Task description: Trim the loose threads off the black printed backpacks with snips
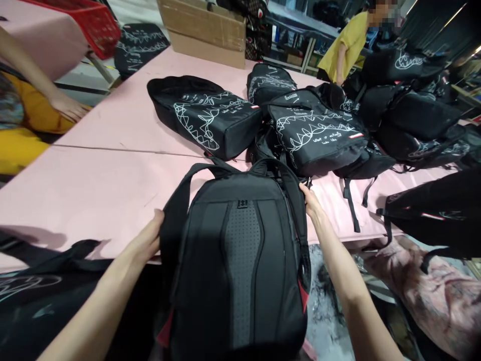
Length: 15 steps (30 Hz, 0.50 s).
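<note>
A black backpack (pixel 244 260) stands upright in front of me, its padded back panel with a grey perforated strip facing me. Around the edge of its left shoulder strap (pixel 175 215), the fingers of my left hand (pixel 148 235) are closed, partly hidden behind it. My right hand (pixel 311 200) grips the right shoulder strap (pixel 295 195) near the top, its fingers partly out of sight. A small dark pointed thing (pixel 308 182), perhaps the tip of thread snips, sticks up at that hand. Red patches show low on both sides of the bag.
Black backpacks with white scribble prints lie on the pink table (pixel 93 185), one (pixel 210 115) just beyond mine and several piled (pixel 413 110) at right. A cardboard box (pixel 205 32) and red crate (pixel 93 25) stand behind. People are at left, at right and in the background.
</note>
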{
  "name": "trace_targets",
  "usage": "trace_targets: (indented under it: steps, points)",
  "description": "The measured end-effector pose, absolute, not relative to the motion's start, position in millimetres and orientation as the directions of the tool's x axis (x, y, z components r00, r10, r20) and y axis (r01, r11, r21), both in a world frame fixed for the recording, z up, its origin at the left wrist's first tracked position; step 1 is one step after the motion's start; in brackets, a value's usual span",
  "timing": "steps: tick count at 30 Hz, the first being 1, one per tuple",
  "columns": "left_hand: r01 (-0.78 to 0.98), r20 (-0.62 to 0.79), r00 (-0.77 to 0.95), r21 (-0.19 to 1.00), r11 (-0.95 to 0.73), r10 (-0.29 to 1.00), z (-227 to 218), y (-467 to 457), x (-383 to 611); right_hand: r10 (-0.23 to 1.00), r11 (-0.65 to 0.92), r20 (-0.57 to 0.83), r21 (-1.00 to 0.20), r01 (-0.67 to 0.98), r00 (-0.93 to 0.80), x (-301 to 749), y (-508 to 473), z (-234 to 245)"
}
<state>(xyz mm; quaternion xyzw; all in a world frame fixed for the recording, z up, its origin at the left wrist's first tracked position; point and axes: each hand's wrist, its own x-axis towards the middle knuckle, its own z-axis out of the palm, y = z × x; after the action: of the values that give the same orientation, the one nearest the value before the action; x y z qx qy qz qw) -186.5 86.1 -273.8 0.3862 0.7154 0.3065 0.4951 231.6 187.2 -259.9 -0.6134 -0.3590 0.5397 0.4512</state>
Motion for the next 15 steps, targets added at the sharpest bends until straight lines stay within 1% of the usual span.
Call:
trace_targets:
  steps: [1,3,5,6,7,8,9,10,11,12,13,14,15]
  points:
    - [0.195,-0.507,-0.226,0.813,0.549,0.832,-281,73,-185,0.93,-0.329,-0.328,-0.944,-0.024,0.165,233,182,-262]
    - [-0.041,-0.625,-0.25,0.77,0.637,0.74,-295,46,-183,0.939,-0.305,-0.295,-0.952,0.032,0.178,236,169,-263]
    - [-0.189,-0.734,-0.171,0.679,0.709,0.657,-304,20,-181,0.948,-0.27,-0.25,-0.959,0.083,0.198,235,154,-258]
    - [-0.204,-0.755,-0.126,0.655,0.728,0.643,-306,9,-180,0.953,-0.232,-0.202,-0.966,0.117,0.226,233,146,-253]
    - [-0.198,-0.749,-0.098,0.66,0.725,0.655,-306,0,-178,0.957,-0.165,-0.112,-0.969,0.183,0.266,227,139,-246]
    - [-0.18,-0.721,-0.092,0.69,0.701,0.687,-305,-7,-176,0.956,-0.07,0.018,-0.955,0.288,0.293,220,132,-237]
    - [-0.15,-0.671,-0.089,0.739,0.656,0.736,-303,-12,-172,0.945,0.038,0.171,-0.905,0.424,0.279,210,127,-228]
    - [-0.108,-0.608,-0.092,0.794,0.599,0.789,-299,-14,-169,0.93,0.146,0.309,-0.808,0.571,0.199,198,123,-218]
    - [-0.054,-0.538,-0.095,0.843,0.536,0.837,-295,-15,-165,0.918,0.24,0.391,-0.671,0.701,0.06,184,120,-208]
    - [0.007,-0.477,-0.114,0.877,0.481,0.871,-290,-14,-161,0.918,0.307,0.382,-0.521,0.796,-0.104,169,118,-199]
    - [0.076,-0.417,-0.165,0.898,0.433,0.894,-284,-13,-156,0.927,0.346,0.286,-0.394,0.852,-0.244,154,117,-192]
    - [0.161,-0.34,-0.247,0.909,0.384,0.908,-277,-11,-151,0.932,0.358,0.161,-0.284,0.889,-0.324,139,117,-187]
    - [0.262,-0.222,-0.349,0.91,0.322,0.91,-270,-9,-146,0.934,0.355,0.052,-0.204,0.912,-0.352,127,117,-183]
